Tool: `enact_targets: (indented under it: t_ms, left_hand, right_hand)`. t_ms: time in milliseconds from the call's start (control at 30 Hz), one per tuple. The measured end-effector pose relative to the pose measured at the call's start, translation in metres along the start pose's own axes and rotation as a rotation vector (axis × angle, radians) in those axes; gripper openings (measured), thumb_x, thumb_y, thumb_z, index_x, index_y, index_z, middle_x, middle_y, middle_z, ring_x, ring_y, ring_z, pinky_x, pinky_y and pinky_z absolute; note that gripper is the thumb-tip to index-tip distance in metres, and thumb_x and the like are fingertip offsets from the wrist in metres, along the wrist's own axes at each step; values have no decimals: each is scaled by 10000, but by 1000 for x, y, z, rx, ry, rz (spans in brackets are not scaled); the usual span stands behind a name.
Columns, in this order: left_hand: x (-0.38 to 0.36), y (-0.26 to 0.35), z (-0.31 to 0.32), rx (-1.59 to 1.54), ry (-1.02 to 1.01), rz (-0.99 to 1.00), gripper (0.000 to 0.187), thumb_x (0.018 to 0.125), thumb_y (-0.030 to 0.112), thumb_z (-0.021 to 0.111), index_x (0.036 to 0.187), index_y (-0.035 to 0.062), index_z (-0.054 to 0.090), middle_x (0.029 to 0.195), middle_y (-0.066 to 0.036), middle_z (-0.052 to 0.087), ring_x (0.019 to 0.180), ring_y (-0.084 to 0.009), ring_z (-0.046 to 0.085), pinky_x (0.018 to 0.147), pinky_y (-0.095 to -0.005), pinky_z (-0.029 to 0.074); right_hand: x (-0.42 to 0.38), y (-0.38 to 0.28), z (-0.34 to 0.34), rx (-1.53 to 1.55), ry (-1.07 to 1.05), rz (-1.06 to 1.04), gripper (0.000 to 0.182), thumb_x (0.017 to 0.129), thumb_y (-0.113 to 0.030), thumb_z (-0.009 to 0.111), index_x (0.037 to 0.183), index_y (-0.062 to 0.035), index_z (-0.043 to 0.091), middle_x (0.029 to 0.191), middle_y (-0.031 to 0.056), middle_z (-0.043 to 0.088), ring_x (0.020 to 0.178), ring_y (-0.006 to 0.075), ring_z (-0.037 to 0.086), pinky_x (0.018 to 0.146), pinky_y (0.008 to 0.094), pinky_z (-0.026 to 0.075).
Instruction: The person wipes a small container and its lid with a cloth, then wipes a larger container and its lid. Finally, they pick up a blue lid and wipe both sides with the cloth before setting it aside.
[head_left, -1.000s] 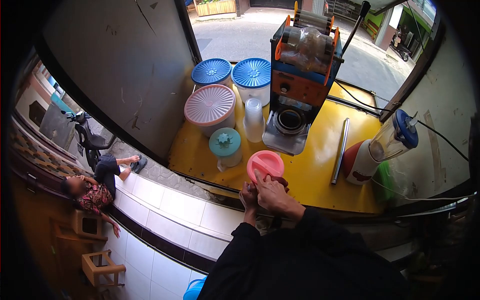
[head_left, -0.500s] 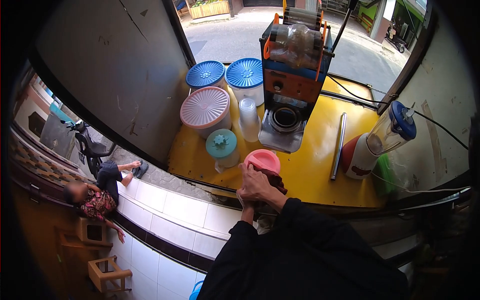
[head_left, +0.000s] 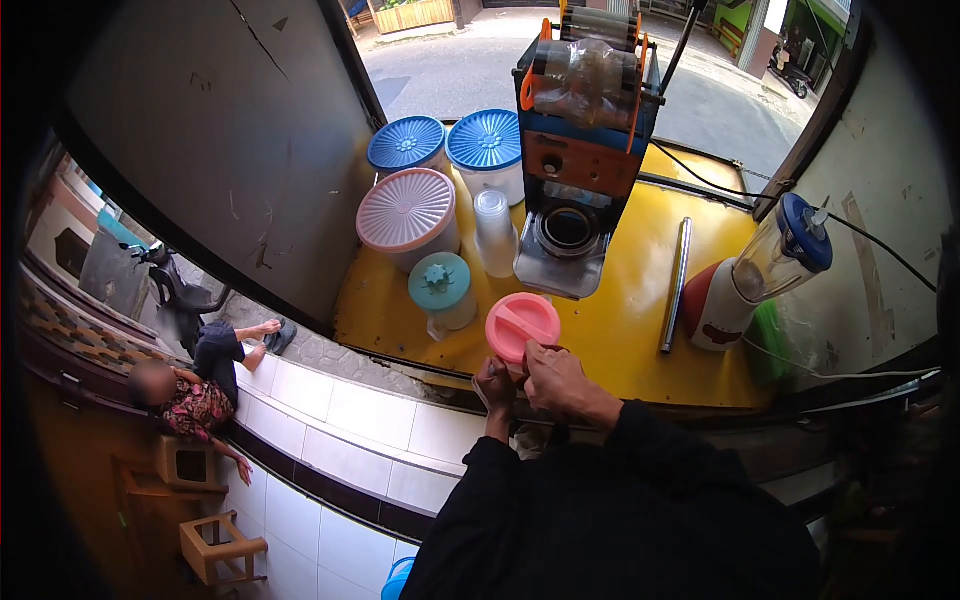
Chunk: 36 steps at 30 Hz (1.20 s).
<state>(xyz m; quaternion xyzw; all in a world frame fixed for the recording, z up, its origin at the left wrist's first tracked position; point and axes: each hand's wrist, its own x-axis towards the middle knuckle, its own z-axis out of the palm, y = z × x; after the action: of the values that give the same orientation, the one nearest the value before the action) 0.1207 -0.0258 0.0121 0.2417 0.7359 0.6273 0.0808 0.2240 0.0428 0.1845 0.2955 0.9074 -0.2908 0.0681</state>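
Observation:
A container with a pink lid [head_left: 522,328] stands at the near edge of the yellow counter. The lid has a raised bar grip across it. My left hand [head_left: 494,386] is curled closed just below the lid, and what it holds, if anything, is hidden. To its right, my right hand [head_left: 562,382] has its fingers bent together at the lid's near right edge. A sliver of something dark red shows by those fingers, too little to name. Behind the pink lid sits a tub with a turquoise lid [head_left: 440,278].
A cup sealing machine [head_left: 580,150] stands at the counter's back, beside stacked clear cups [head_left: 494,235]. Blue-lidded tubs [head_left: 485,140] and a pale pink-lidded tub [head_left: 407,210] are leftward. A metal tube [head_left: 677,285] and a blender [head_left: 745,285] lie rightward. A person [head_left: 195,400] sits at left.
My hands have parted and drawn back, my right hand shifting right, so the whole pink lid shows. The dark red thing seen under my hands is now mostly hidden.

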Motion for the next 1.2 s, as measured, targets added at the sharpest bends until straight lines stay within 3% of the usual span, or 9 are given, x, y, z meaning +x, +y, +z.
enact_targets:
  t_ms: [200, 300, 400, 467, 633, 733, 967, 1100, 1200]
  left_hand:
    - [1, 3, 1, -24, 6, 49, 353, 819, 280, 436, 598, 5, 451, 483, -167, 406, 402, -234, 401, 423, -343, 325]
    - [1, 9, -1, -30, 1, 66, 365, 818, 295, 437, 595, 7, 449, 488, -172, 408, 406, -266, 410, 423, -350, 323]
    - [0, 5, 0, 13, 6, 24, 384, 818, 323, 438, 590, 14, 445, 494, -179, 412, 419, -307, 422, 425, -360, 326]
    - [-1, 5, -1, 28, 7, 23, 391, 816, 335, 440, 587, 18, 444, 496, -183, 413, 431, -325, 434, 426, -365, 327]
    - [0, 13, -6, 152, -28, -10, 396, 806, 375, 457, 603, 35, 464, 512, -191, 436, 514, -369, 505, 442, -396, 356]
    - [-1, 21, -5, 48, -11, -38, 376, 801, 352, 456, 629, 18, 469, 520, -187, 388, 438, -276, 423, 457, -354, 355]
    - [1, 12, -5, 86, -25, -13, 386, 816, 354, 450, 632, 15, 460, 534, -185, 380, 440, -247, 411, 452, -345, 351]
    - [-1, 8, -3, 108, -64, 0, 393, 816, 359, 452, 630, 14, 455, 527, -179, 376, 437, -244, 408, 449, -341, 347]
    - [0, 16, -7, 83, -61, -11, 406, 817, 370, 443, 624, 13, 455, 514, -175, 376, 442, -281, 424, 451, -344, 351]
  right_hand:
    - [30, 14, 20, -180, 61, -246, 297, 690, -146, 572, 884, 47, 455, 789, 190, 577, 723, 284, 593, 626, 359, 464]
    - [46, 24, 19, -334, 95, -549, 451, 567, -292, 703, 792, 17, 465, 715, 162, 568, 715, 302, 586, 622, 372, 445]
    - [51, 22, 2, -442, -128, -549, 453, 565, -357, 700, 745, -1, 486, 707, 145, 562, 706, 282, 584, 597, 385, 429]
    - [46, 20, -20, -502, -127, -887, 476, 571, -389, 690, 780, -12, 486, 709, 130, 562, 699, 298, 575, 579, 392, 421]
    - [61, 28, -22, -390, -219, -896, 663, 480, -477, 734, 875, -12, 473, 746, 141, 543, 747, 324, 549, 622, 371, 404]
    - [56, 13, -43, -385, -347, -777, 228, 694, -146, 549, 887, -43, 482, 810, 151, 580, 697, 332, 565, 549, 401, 412]
    - [77, 40, -51, -595, -334, -1171, 320, 707, -159, 550, 994, -71, 441, 916, 90, 578, 746, 278, 580, 562, 365, 431]
    - [72, 28, -51, -643, -464, -1001, 437, 640, -54, 617, 1041, -79, 445, 903, 92, 578, 693, 255, 586, 523, 353, 427]
    - [62, 18, -57, -461, -407, -936, 321, 677, -58, 592, 961, -60, 443, 692, 116, 563, 570, 261, 581, 474, 340, 445]
